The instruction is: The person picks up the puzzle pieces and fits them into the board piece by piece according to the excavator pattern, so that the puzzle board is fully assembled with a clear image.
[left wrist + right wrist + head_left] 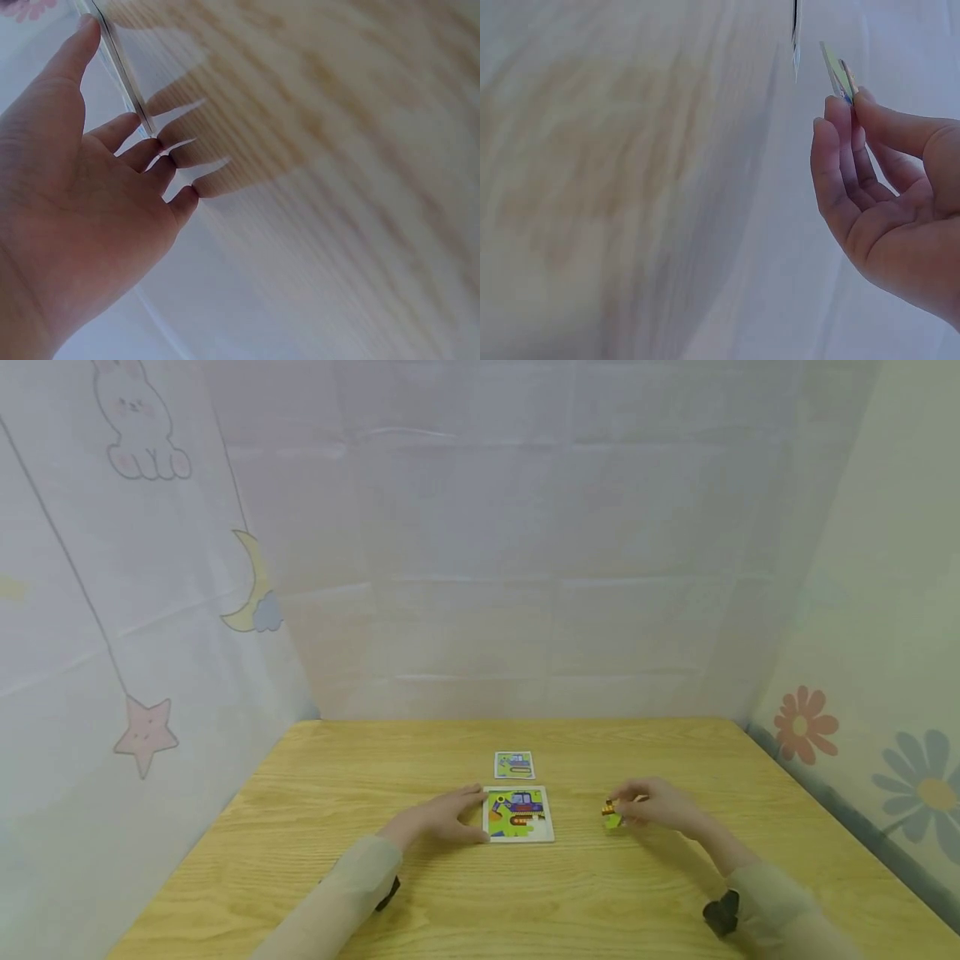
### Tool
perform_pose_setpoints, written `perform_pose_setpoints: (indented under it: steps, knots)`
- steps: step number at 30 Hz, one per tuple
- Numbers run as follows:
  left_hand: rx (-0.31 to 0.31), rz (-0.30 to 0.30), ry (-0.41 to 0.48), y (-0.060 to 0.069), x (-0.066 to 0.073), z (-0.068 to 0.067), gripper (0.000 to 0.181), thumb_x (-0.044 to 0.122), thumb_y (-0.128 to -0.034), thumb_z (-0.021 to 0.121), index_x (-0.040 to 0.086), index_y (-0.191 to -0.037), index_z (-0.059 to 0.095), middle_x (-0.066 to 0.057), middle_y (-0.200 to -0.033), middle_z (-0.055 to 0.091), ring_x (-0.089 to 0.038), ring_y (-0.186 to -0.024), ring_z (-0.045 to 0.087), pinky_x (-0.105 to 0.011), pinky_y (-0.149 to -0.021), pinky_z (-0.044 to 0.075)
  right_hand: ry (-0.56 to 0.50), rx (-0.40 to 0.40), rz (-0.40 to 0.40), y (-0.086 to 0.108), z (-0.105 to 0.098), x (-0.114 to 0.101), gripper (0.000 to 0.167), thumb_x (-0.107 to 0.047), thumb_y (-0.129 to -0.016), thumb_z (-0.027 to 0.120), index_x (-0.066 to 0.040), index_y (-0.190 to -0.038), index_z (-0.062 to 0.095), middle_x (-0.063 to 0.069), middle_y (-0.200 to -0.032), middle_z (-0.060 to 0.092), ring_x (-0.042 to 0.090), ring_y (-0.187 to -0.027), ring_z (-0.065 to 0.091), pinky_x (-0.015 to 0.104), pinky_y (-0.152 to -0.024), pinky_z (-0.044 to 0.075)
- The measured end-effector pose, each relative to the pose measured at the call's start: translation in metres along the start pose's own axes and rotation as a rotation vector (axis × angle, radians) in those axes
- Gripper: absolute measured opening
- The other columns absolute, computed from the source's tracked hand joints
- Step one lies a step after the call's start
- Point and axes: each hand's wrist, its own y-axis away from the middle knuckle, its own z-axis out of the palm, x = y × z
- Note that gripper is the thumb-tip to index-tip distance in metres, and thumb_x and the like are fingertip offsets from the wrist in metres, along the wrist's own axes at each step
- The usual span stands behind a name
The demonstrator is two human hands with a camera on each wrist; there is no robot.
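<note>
A square jigsaw puzzle board [545, 814] lies on the table, showing a purple digger on green with a pale bare patch at the lower right. My left hand [442, 818] rests at its left edge, thumb and fingertips touching the side; the left wrist view shows this hand [90, 187] with fingers spread along the thin edge. To the right of the board, my right hand [656, 806] pinches puzzle pieces [612, 820], green with a yellow and dark part. In the right wrist view, thumb and fingertips hold these thin pieces [840, 71], apparently two, just off the board.
Behind the board lies a small picture card [514, 766] with a similar digger on it. Both sit on a wooden table [375, 752]. Printed cloth walls [480, 568] stand at the back and both sides.
</note>
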Motion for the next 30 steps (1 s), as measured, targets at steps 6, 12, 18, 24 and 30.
perform_pose_setpoints:
  steps: [6, 12, 18, 24, 30]
  knots:
    - [0.001, 0.004, -0.002, 0.001, 0.000, 0.001, 0.078, 0.047, -0.0874, 0.061, 0.009, -0.148, 0.029, -0.011, -0.156, 0.019, -0.031, -0.143, 0.020, -0.048, -0.116, 0.021, -0.054, -0.015, 0.000, -0.016, 0.013, -0.006, 0.032, -0.019, -0.093, 0.060, 0.001, -0.117, 0.058, 0.014, -0.098, 0.058, 0.025, -0.085, 0.067, 0.036, -0.074, 0.058]
    - [-0.002, 0.009, -0.019, 0.001, 0.004, -0.001, 0.077, 0.047, -0.0886, 0.059, 0.009, -0.148, 0.028, -0.012, -0.156, 0.018, -0.032, -0.143, 0.019, -0.050, -0.116, 0.020, -0.071, -0.026, -0.024, -0.034, 0.027, -0.014, 0.037, -0.016, -0.092, 0.060, 0.006, -0.120, 0.055, 0.015, -0.094, 0.059, 0.026, -0.082, 0.067, 0.037, -0.073, 0.058]
    - [-0.013, 0.003, -0.031, 0.002, 0.004, -0.001, 0.077, 0.048, -0.0887, 0.059, 0.011, -0.149, 0.027, -0.010, -0.157, 0.018, -0.032, -0.143, 0.019, -0.050, -0.115, 0.021, -0.062, -0.042, -0.028, -0.049, 0.040, -0.020, 0.035, -0.014, -0.092, 0.060, 0.007, -0.120, 0.056, 0.013, -0.090, 0.059, 0.022, -0.079, 0.067, 0.034, -0.070, 0.059]
    - [-0.010, 0.008, -0.042, 0.001, 0.002, 0.000, 0.078, 0.048, -0.0885, 0.059, 0.010, -0.148, 0.027, -0.010, -0.157, 0.018, -0.033, -0.143, 0.019, -0.051, -0.115, 0.021, -0.063, -0.041, -0.020, -0.062, 0.050, -0.027, 0.029, -0.010, -0.091, 0.060, 0.005, -0.116, 0.058, 0.012, -0.090, 0.058, 0.020, -0.077, 0.067, 0.034, -0.067, 0.059]
    - [-0.005, 0.003, -0.048, -0.001, 0.000, 0.001, 0.078, 0.051, -0.0880, 0.058, 0.013, -0.149, 0.027, -0.009, -0.157, 0.018, -0.032, -0.143, 0.020, -0.051, -0.115, 0.022, -0.063, -0.051, -0.036, -0.067, 0.057, -0.032, 0.025, -0.007, -0.090, 0.060, 0.005, -0.112, 0.059, 0.012, -0.090, 0.057, 0.020, -0.074, 0.067, 0.034, -0.065, 0.059]
